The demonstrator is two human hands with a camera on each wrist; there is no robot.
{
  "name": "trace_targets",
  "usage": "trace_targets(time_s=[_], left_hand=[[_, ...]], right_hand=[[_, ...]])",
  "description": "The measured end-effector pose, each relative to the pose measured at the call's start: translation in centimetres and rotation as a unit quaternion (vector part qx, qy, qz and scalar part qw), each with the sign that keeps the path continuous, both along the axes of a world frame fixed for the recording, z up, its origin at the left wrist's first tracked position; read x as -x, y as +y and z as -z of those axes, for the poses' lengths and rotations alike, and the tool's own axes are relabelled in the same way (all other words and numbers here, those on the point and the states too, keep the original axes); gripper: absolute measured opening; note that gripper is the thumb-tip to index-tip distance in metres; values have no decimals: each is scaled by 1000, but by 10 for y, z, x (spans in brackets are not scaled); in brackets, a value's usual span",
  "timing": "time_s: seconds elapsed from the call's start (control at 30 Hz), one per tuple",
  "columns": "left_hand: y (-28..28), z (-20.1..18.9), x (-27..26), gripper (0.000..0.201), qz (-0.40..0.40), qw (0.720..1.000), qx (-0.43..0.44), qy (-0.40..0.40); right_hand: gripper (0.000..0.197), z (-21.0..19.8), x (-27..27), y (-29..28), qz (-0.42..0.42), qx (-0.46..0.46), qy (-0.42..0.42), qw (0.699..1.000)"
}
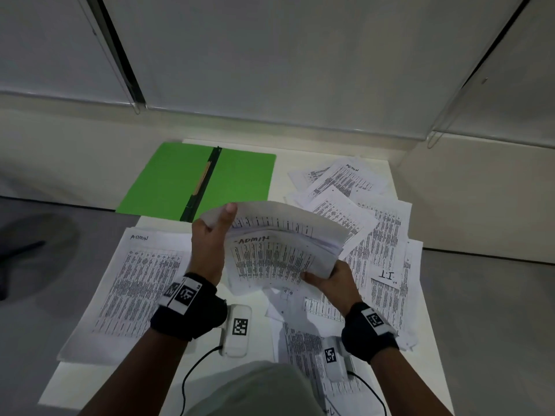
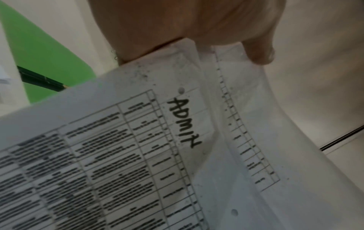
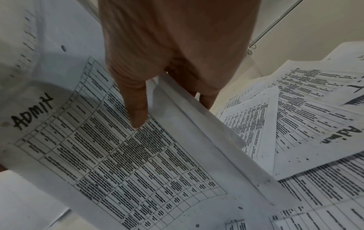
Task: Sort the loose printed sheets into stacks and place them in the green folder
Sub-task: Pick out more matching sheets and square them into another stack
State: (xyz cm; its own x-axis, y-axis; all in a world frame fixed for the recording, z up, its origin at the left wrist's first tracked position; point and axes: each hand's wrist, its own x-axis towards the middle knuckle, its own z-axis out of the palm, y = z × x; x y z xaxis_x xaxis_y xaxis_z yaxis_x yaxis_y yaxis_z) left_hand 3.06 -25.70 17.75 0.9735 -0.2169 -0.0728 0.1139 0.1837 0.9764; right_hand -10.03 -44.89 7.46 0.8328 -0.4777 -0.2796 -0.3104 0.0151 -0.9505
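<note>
Both hands hold a curled bundle of printed sheets (image 1: 279,250) above the table, its top page marked ADMIN (image 2: 183,123). My left hand (image 1: 214,229) grips the bundle's far left corner, thumb on top. My right hand (image 1: 329,279) pinches its near right edge, with the thumb (image 3: 135,109) lying on the ADMIN page (image 3: 122,147) and the fingers underneath. The green folder (image 1: 168,178) lies open and flat at the back left, empty, with a dark spine (image 1: 201,187). An ADMIN stack (image 1: 135,289) rests at the left.
Loose printed sheets (image 1: 360,202) lie scattered over the right half of the white table (image 1: 99,376); one is marked I.T. (image 1: 387,276). More sheets lie by my right wrist. Walls close in behind and to the right. Cables trail from the wrist cameras.
</note>
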Motion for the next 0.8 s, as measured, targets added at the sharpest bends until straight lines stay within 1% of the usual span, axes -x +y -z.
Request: trace_targets(time_s=[0.03, 0.07, 0.1, 0.13, 0.17, 0.2, 0.27, 0.37, 0.4, 0.43, 0.47, 0.53, 0.57, 0.63, 0.67, 0.7, 0.73, 0.77, 0.8], left_hand=[[-2, -2, 0, 40, -18, 1000, -4, 0], [-3, -4, 0, 43, -26, 1000, 1, -3], [-3, -5, 0, 55, -29, 999, 14, -4], [-2, -5, -1, 78, -25, 999, 22, -6], [-2, -6, -3, 97, -21, 999, 27, -5], [-2, -5, -4, 98, -19, 999, 30, -13], [-5, -2, -5, 78, -17, 999, 7, -33], [-11, 12, -11, 39, -46, 994, -97, -26], [-11, 17, -12, 26, -51, 991, -122, -21], [-11, 22, -12, 19, -55, 990, -126, -15], [-9, 24, -12, 21, -54, 993, -107, -11], [-5, 26, -11, 40, -47, 998, -34, -13], [-1, 28, -13, 50, -52, 999, 8, 1], [12, 35, -21, 64, -61, 993, 84, 60], [21, 45, -26, 65, -67, 988, 105, 86], [26, 51, -30, 61, -40, 989, 95, 102], [32, 58, -29, 52, 10, 994, 45, 100], [35, 66, -27, 43, 69, 994, -26, 80], [38, 71, -24, 33, 127, 987, -69, 72]], right_hand=[[39, 1, -1, 0, 2, -1, 2, 1000], [38, 2, -1, -1, 4, -2, 4, 1000], [38, 3, -2, 0, 4, 0, 6, 1000], [38, 4, -2, 0, 3, 3, 5, 1000], [38, 5, -2, 0, 2, 7, 4, 1000], [38, 7, -3, 0, 1, 11, 4, 1000], [36, 9, -5, 0, 4, 15, 7, 1000], [31, 12, -11, 2, 15, 22, 20, 999], [31, 12, -12, 3, 13, 37, 26, 999], [31, 12, -14, 4, 10, 49, 32, 998], [32, 13, -15, 4, 10, 52, 34, 998], [33, 14, -16, 4, 22, 49, 31, 998], [32, 14, -17, 3, 29, 50, 25, 998], [29, 12, -16, 0, 47, 43, 11, 998], [36, 11, -15, -1, 61, 33, 2, 998], [48, 11, -14, -3, 78, 24, -5, 997], [60, 11, -13, -4, 91, 18, -8, 996], [66, 11, -12, -5, 96, 13, -10, 995], [65, 10, -11, -6, 95, 11, -13, 995]])
